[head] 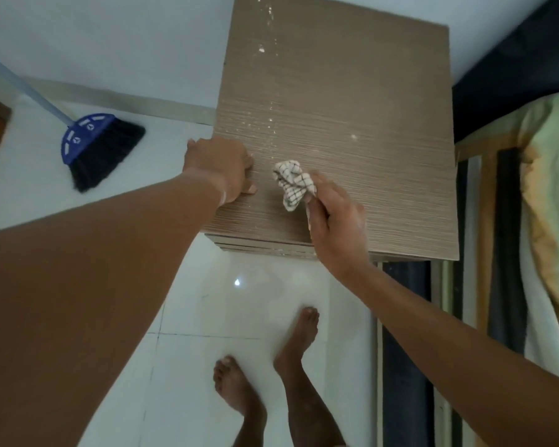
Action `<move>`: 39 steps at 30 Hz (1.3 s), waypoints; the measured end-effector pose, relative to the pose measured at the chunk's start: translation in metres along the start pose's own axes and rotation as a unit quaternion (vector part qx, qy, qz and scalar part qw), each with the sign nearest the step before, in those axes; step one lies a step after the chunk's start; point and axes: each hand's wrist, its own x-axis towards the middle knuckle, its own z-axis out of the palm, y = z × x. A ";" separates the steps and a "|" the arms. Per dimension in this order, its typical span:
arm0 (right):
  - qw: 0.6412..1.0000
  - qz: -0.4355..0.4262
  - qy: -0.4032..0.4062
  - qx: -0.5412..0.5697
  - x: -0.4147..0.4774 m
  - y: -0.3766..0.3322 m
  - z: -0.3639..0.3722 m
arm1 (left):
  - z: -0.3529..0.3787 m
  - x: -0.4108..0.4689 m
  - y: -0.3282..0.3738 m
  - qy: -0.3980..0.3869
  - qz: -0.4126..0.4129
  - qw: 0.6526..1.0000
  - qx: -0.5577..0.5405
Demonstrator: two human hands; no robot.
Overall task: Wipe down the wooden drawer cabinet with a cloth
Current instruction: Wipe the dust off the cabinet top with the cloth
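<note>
The wooden drawer cabinet point(362, 117) fills the upper middle, seen from above; its brown grained top carries white specks and dust streaks near the left-centre. My right hand point(334, 221) is shut on a crumpled white cloth point(291, 182) with a dark grid pattern, which rests on the cabinet top near the front edge. My left hand point(221, 167) lies on the cabinet's front left corner, fingers curled over the left edge. Thin drawer edges show just below the top's front rim.
A blue broom point(97, 146) with black bristles leans against the white wall at left. A bed with a green and yellow cover point(549, 188) stands close to the right of the cabinet. My bare feet point(271, 359) stand on white glossy floor tiles.
</note>
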 end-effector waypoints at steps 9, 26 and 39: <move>0.994 0.083 0.013 0.073 0.197 0.022 0.008 | -0.053 0.077 -0.016 0.102 -0.078 0.988 -0.091; 0.967 -0.131 -0.154 -0.153 0.421 0.054 0.090 | -0.065 0.127 -0.026 0.066 -0.153 0.971 -0.173; 0.945 -0.165 -0.212 -0.185 0.373 0.040 0.092 | -0.048 0.128 -0.035 0.098 -0.158 0.939 -0.291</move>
